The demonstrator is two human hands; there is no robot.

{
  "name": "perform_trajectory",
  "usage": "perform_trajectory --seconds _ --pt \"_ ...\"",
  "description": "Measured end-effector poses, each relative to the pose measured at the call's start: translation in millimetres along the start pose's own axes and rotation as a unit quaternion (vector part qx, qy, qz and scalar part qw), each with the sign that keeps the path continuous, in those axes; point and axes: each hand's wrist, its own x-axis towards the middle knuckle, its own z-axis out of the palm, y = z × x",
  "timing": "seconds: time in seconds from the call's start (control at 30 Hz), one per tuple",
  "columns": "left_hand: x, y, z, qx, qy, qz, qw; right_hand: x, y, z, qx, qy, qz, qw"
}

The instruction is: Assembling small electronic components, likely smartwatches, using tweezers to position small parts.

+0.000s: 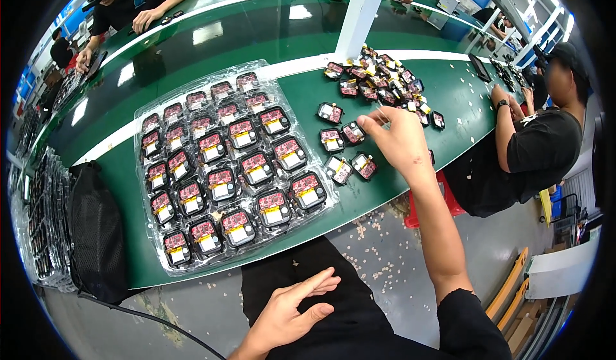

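A clear plastic tray (154, 103) lies on the green bench, its pockets filled with several small black square parts (256, 167) that have red and white patches. My right hand (398, 138) reaches over the bench to the right of the tray, fingers spread just above a few loose parts (353, 132); whether it pinches one I cannot tell. More loose parts (378, 77) lie in a heap further back. My left hand (289, 315) rests on my lap below the bench edge, fingers apart, holding nothing.
A white post (359, 13) rises behind the heap. A black mesh bag (96, 231) and stacked trays (45, 219) sit at the left. A person in black (539, 148) sits at my right; others work across the belt (141, 7). A red stool (443, 193) stands below.
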Motion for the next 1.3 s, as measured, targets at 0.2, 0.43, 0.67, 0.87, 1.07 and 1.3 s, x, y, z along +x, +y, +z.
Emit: perform_trajectory --seconds 0.2,0.43,0.67,0.87,1.07,1.3 --pt "-0.7 -2.9 0.2 -0.007 -0.011 -0.013 1.0 29.9 16.1 10.3 -0.112 0.074 -0.104 0.985" --pt "-0.4 -4.5 -0.7 0.0 -0.008 -0.013 1.0 26.9 15.1 8.7 -0.072 0.045 -0.062 0.994" --pt "4.5 -2.4 -0.4 -0.008 -0.02 -0.007 1.0 22.1 20.9 4.0 0.054 0.108 -0.087 0.989" --pt "7.7 3.4 1.0 0.0 -0.019 -0.01 1.0 2.8 14.9 -4.1 0.103 0.141 -0.151 0.973" --pt "9.8 18.7 4.7 0.011 0.036 0.068 0.997 -54.8 -15.6 -30.3 0.228 0.049 -0.224 0.946" --pt "13.2 31.0 14.1 -0.194 0.129 0.134 0.963 -125.7 -47.9 -26.5 0.314 -0.083 -0.367 0.872"
